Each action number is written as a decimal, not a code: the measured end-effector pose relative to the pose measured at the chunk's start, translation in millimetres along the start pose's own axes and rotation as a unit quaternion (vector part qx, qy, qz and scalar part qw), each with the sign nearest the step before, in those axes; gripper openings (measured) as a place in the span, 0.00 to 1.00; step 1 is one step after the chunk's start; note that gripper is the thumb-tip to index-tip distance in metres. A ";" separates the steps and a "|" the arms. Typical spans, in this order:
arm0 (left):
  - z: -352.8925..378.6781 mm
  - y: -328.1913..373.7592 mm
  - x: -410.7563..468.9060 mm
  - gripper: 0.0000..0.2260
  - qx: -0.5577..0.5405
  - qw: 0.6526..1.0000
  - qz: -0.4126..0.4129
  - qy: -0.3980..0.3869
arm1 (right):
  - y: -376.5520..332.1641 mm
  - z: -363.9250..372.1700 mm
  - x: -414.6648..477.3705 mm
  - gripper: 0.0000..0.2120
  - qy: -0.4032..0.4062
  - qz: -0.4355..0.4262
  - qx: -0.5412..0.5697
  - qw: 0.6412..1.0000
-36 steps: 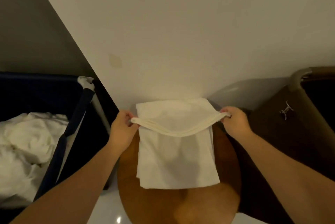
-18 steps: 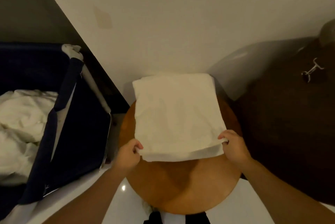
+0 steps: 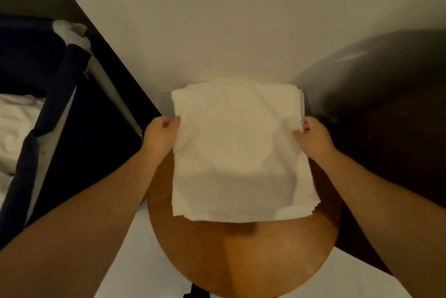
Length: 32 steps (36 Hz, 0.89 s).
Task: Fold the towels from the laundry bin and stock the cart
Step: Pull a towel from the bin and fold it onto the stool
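Observation:
A white folded towel [image 3: 237, 153] lies flat on a small round wooden table [image 3: 243, 259] set against the wall. My left hand [image 3: 159, 136] pinches the towel's left edge about halfway along. My right hand [image 3: 313, 138] grips the right edge at the same height, thumb on top of the cloth. The towel's near edge shows several stacked layers. More white laundry [image 3: 14, 133] is heaped in the dark blue laundry bin [image 3: 55, 95] at the left.
A pale wall [image 3: 241, 20] rises straight behind the table. A dark brown bulky object [image 3: 391, 128] stands close on the right. The bin's metal leg [image 3: 113, 97] slants down near my left hand. White floor [image 3: 135, 261] shows beside the table.
Both hands brought the far edge down to the near edge, completing a fold, then slid from the near corners up to the middle of the side edges.

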<state>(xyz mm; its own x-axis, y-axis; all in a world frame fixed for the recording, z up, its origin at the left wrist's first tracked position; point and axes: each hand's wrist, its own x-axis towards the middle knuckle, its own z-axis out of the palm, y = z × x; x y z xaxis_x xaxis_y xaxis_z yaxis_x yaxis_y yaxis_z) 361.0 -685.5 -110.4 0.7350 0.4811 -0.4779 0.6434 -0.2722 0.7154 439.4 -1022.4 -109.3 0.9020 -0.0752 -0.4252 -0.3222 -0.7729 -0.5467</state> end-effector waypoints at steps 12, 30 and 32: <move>27.6 20.3 79.6 0.32 -0.120 0.988 -0.086 -0.034 | -25.8 14.6 93.5 0.31 0.006 0.069 0.158 0.985; 48.2 46.0 89.5 0.26 0.200 0.968 0.077 0.127 | -27.1 7.4 103.5 0.32 0.077 0.034 -0.043 0.996; 59.6 41.2 78.5 0.27 0.332 0.909 0.219 0.123 | -37.0 21.4 94.7 0.37 0.090 -0.061 -0.162 0.981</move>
<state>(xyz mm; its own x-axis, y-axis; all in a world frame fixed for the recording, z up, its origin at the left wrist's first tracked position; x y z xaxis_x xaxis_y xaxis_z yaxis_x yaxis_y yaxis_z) 457.9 -708.6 -148.8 0.9347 0.3537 -0.0345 0.3468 -0.8868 0.3055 530.5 -987.4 -144.8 0.9735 -0.0579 -0.2210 -0.1276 -0.9402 -0.3158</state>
